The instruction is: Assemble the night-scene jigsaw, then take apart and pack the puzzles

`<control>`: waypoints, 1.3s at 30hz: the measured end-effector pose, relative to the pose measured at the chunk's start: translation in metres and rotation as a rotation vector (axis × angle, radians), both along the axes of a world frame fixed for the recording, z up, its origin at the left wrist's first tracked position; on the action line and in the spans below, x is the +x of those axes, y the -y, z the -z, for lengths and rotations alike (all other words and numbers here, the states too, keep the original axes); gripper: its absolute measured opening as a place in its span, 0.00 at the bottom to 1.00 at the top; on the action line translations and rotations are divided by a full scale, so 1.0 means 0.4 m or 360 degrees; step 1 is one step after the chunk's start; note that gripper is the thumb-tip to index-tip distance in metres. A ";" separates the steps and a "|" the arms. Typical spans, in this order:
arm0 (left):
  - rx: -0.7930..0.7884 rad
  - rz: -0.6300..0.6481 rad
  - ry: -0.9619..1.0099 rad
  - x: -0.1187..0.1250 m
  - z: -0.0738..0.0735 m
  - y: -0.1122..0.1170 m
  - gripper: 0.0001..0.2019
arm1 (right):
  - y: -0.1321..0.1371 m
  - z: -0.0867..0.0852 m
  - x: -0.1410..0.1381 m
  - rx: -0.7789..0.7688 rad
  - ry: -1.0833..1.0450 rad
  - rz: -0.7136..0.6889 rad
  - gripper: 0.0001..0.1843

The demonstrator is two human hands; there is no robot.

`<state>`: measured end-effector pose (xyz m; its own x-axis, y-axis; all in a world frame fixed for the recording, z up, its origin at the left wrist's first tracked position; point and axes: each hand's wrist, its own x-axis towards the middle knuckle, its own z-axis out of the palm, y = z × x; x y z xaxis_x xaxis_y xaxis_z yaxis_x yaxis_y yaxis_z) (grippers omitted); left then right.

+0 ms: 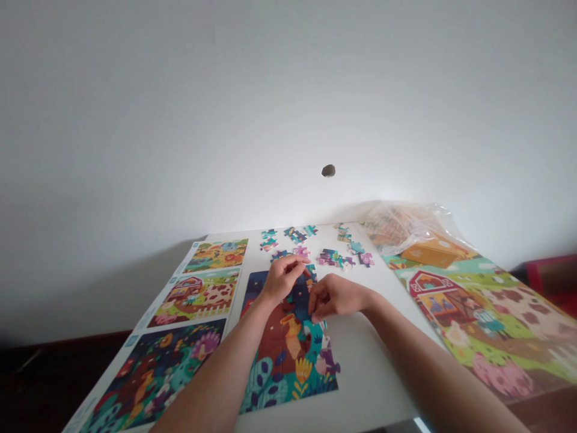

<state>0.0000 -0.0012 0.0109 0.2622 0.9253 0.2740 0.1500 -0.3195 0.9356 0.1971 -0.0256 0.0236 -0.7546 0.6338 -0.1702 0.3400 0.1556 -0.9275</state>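
Observation:
A partly joined jigsaw puzzle (270,385) lies on the white table, showing a dark blue night scene with plants and an orange-brown animal. Its right edge is jagged with tabs. My left hand (286,275) rests over the puzzle's top part, fingers loosely bent and pointing right, beside a small orange-and-blue puzzle piece (311,272). At the right edge, my right hand (338,296) has its fingers curled in a pinch against the puzzle. Whatever sits between those fingertips is hidden. Beyond both hands, loose puzzle pieces (331,258) lie scattered in small groups.
On the left lies a printed sheet (180,322) with three pictures. A farm-scene puzzle (500,325) covers the right side, with a clear plastic bag (415,222) and an orange box (431,250) at its far end. Behind the table (374,373) rises a white wall (225,120).

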 end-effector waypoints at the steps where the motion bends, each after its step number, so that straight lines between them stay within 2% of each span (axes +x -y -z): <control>1: 0.0001 0.0001 -0.0004 -0.001 0.000 -0.001 0.12 | 0.001 0.000 0.000 0.0016 0.0021 -0.0011 0.15; 5: 0.0007 0.0009 -0.0008 0.000 0.000 0.000 0.12 | 0.005 -0.002 -0.001 0.0105 0.0050 -0.0042 0.14; 15: 0.0004 0.0006 -0.0010 0.001 -0.005 0.002 0.12 | 0.003 -0.009 -0.002 0.0527 0.0234 -0.0075 0.13; 22: -0.0003 0.0007 -0.0010 0.001 -0.004 0.001 0.12 | 0.010 -0.013 -0.009 0.0519 0.0313 -0.0074 0.15; 25: -0.0009 0.0009 -0.0006 0.001 -0.003 0.000 0.12 | 0.013 -0.020 -0.008 0.0406 0.0233 -0.0046 0.12; 27: -0.0023 0.0010 0.0003 0.001 -0.001 0.000 0.12 | 0.013 -0.025 -0.005 0.0191 0.0099 -0.0056 0.10; 31: -0.0017 0.0014 0.0002 0.001 -0.001 0.001 0.12 | 0.010 -0.035 0.001 -0.0246 -0.0052 -0.0169 0.11; 34: 0.0018 0.0019 -0.0015 0.000 -0.001 0.000 0.12 | 0.010 -0.039 0.000 -0.0333 -0.0007 -0.0249 0.12; 39: 0.0012 0.0027 -0.0020 -0.002 -0.001 0.000 0.12 | 0.011 -0.041 -0.004 -0.0373 -0.0006 -0.0252 0.09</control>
